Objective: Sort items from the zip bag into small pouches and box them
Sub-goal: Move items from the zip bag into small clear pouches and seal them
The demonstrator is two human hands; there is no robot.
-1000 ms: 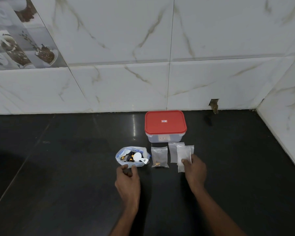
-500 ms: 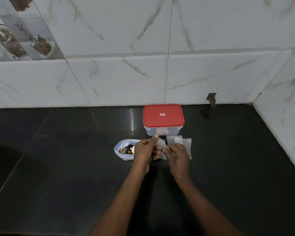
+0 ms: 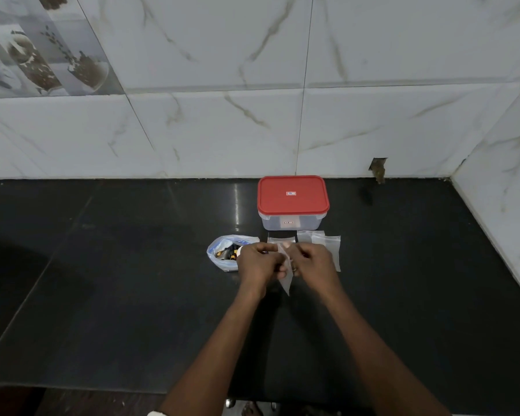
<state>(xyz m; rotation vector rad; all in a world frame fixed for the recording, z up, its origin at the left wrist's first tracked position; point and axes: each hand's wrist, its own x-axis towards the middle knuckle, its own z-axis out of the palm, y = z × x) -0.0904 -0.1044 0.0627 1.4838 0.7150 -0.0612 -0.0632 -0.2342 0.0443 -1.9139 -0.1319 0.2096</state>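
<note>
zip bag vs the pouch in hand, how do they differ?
Zip bag lies on the counter; pouch is pinched between left hand and right hand. Zip bag bulges with dark and yellow items; pouch looks flat. Zip bag is blue-tinted; pouch is clear. Both are see-through plastic.

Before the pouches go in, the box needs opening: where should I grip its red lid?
Probably the red lid by its right-hand rim, fingers hooked under from the right: it overhangs the clear tub there, with bare counter beside, while pouches crowd the front.
</note>
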